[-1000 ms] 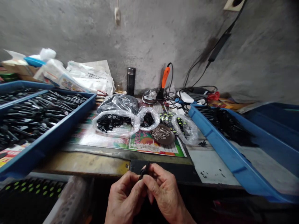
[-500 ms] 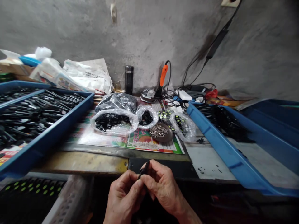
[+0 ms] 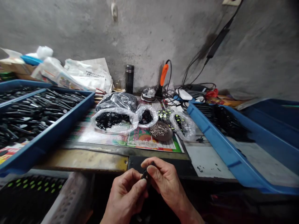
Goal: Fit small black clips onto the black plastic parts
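Note:
Just in front of the table's edge, a small black plastic part point(image 3: 145, 176) is pinched in the thumb and fingers of my left hand point(image 3: 127, 194). A small round hole shows in it. My right hand point(image 3: 167, 183) is closed around the part's upper end, thumb bent against the index finger; a dark tip shows between them. Beyond the hands, a dish of small metal screws point(image 3: 168, 135) sits on a colourful printed sheet point(image 3: 116, 140). Behind it stand open plastic bags: one of black pieces point(image 3: 108, 121), a smaller one point(image 3: 147, 117), and one with black-and-green pieces point(image 3: 181, 123).
A blue tray point(image 3: 58, 126) full of long black parts lies left; another blue tray point(image 3: 221, 146) holding black parts lies right. An orange-handled tool point(image 3: 164, 75) and a black flask point(image 3: 129, 79) stand near the wall. A white crate point(image 3: 66, 199) is below left.
My right thumb has lifted and bent, and the right fingers have shifted on the black part. The part has turned, so its hole now shows. My left hand keeps its pinch.

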Motion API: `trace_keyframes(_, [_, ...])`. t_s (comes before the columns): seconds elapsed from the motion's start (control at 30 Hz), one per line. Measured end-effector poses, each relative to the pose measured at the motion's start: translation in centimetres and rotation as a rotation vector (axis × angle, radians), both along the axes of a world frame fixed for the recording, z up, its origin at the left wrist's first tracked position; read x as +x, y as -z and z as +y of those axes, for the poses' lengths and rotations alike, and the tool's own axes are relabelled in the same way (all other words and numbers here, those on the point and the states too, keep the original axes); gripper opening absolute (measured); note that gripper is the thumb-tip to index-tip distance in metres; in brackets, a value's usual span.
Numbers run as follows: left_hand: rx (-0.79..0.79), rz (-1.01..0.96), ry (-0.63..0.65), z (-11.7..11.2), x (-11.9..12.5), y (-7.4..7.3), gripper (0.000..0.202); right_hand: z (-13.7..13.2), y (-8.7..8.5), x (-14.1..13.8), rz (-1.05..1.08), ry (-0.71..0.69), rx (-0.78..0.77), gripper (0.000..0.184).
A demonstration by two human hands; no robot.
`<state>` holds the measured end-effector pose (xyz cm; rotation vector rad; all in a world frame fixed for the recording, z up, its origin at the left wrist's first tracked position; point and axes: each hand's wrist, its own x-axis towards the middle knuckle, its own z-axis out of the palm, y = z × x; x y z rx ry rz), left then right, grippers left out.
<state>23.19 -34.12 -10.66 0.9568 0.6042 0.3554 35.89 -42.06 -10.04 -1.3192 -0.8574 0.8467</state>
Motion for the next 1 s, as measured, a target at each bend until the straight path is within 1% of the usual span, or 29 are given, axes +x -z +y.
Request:
trace_keyframes(0.07, [-0.036, -0.009, 0.045, -0.1, -0.1, 0.1, 0.046, 0.1, 0.1, 0.0, -0.001, -0.007, -0.010, 0.042])
trace_keyframes(0.1, [-0.053, -0.010, 0.056, -0.2, -0.1, 0.1, 0.046, 0.2, 0.3, -0.1, -0.009, 0.014, -0.002, 0.043])
trace_keyframes(0.17, [-0.076, -0.019, 0.052, -0.5, 0.1, 0.2, 0.048, 0.5, 0.6, -0.5, -0.095, 0.132, 0.034, 0.042])
trace_keyframes(0.23, [-0.088, -0.028, 0.031, -0.7, 0.3, 0.2, 0.050, 0.6, 0.8, -0.8, -0.238, 0.279, 0.068, 0.041])
trace_keyframes(0.27, [-0.093, -0.032, 0.025, -0.7, 0.4, 0.2, 0.050, 0.7, 0.8, -0.9, -0.285, 0.322, 0.075, 0.040])
trace_keyframes(0.3, [-0.095, -0.034, 0.020, -0.8, 0.5, 0.1, 0.050, 0.7, 0.9, -0.9, -0.296, 0.325, 0.072, 0.040])
trace_keyframes(0.4, [-0.095, -0.026, 0.013, -0.6, 0.5, -0.2, 0.048, 0.6, 1.0, -0.6, -0.164, 0.207, 0.031, 0.041])
trace_keyframes(0.5, [-0.079, 0.003, -0.021, -0.2, 0.3, -0.4, 0.047, 0.3, 1.2, -0.3, -0.019, 0.088, -0.003, 0.044])
trace_keyframes(0.57, [-0.063, 0.023, -0.048, 0.0, 0.2, -0.4, 0.049, 0.1, 1.0, -0.2, 0.032, 0.026, -0.004, 0.047])
trace_keyframes(0.63, [-0.052, 0.033, -0.062, 0.0, 0.1, -0.3, 0.050, 0.0, 0.6, -0.2, 0.055, -0.015, -0.021, 0.045])
trace_keyframes(0.77, [-0.033, 0.030, -0.051, -0.1, 0.1, -0.1, 0.048, -0.2, -0.4, -0.4, 0.030, -0.051, -0.119, 0.025])
trace_keyframes(0.83, [-0.014, 0.037, -0.051, -0.3, 0.1, 0.1, 0.050, -0.2, -0.7, -0.5, 0.012, -0.052, -0.139, 0.017])
trace_keyframes(1.0, [0.049, 0.050, -0.050, -0.5, -0.2, 0.5, 0.050, -0.2, -1.0, -0.8, 0.011, -0.009, -0.172, 0.010])
